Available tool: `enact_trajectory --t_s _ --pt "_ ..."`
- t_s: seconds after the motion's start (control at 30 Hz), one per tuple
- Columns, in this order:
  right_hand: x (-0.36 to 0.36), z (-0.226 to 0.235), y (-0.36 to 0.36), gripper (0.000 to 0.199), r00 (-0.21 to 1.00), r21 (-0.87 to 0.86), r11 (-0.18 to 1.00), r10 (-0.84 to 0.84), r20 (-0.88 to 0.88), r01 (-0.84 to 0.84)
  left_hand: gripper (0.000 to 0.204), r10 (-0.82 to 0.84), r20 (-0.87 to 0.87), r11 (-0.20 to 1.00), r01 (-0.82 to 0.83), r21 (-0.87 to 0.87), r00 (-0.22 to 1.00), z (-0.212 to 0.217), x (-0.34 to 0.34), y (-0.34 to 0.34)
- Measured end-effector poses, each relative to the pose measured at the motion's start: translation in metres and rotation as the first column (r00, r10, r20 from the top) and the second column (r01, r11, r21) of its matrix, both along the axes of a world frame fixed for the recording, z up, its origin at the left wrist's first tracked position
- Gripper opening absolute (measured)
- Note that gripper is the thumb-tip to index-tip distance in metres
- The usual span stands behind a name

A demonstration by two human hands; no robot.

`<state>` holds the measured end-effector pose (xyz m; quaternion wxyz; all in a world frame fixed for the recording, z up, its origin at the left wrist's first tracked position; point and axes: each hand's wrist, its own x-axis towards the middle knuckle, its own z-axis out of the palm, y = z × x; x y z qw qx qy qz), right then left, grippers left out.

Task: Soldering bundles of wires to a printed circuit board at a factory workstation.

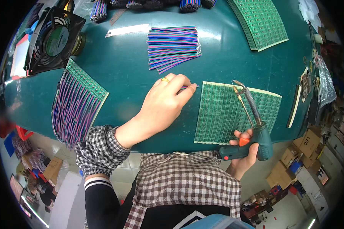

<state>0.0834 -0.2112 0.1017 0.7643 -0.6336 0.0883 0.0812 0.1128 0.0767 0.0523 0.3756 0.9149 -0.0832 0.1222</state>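
My left hand [162,100], a ring on one finger, is closed above the middle of the green table. Its thumb and index finger pinch a short multicoloured wire [184,87], mostly hidden by the hand. A green soldering gun [263,143] with an orange trigger is gripped by my right hand [245,158]. The gun's tip points up and away over a stack of green circuit board panels [214,110], beside a thin brass feed tube. Beyond my left hand lies a loose pile of cut multicoloured wires [174,47]. At left, a board panel [86,81] has many wires attached along it.
A black fan [55,40] stands at the far left. A steel ruler [127,30] lies beside the wire pile. More board panels [262,24] sit at the far right, wire bundles [99,10] along the back. A plastic bag [325,82] hangs by the right edge.
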Motion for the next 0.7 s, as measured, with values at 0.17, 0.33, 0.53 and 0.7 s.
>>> enact_trajectory --t_s 0.17,0.33,0.53,0.7 --pt "0.000 0.000 -0.001 0.055 0.999 0.018 0.999 -0.028 -0.020 0.029 0.026 0.026 -0.035 1.000 -0.027 -0.011 0.999 0.010 0.004 0.002" --pt "0.000 -0.001 0.000 0.056 0.999 0.020 0.999 -0.033 -0.016 0.033 0.019 -0.001 -0.097 0.987 -0.015 -0.158 0.995 0.023 0.006 0.008" --pt "0.002 -0.002 0.003 0.056 0.998 0.029 0.998 -0.064 -0.017 0.064 0.015 -0.009 -0.082 0.998 0.004 -0.057 0.997 0.017 0.008 0.009" --pt "0.002 -0.004 0.000 0.055 0.998 0.014 0.998 -0.058 -0.017 0.058 0.014 0.022 -0.148 0.999 -0.029 -0.044 0.989 0.009 0.006 0.010"
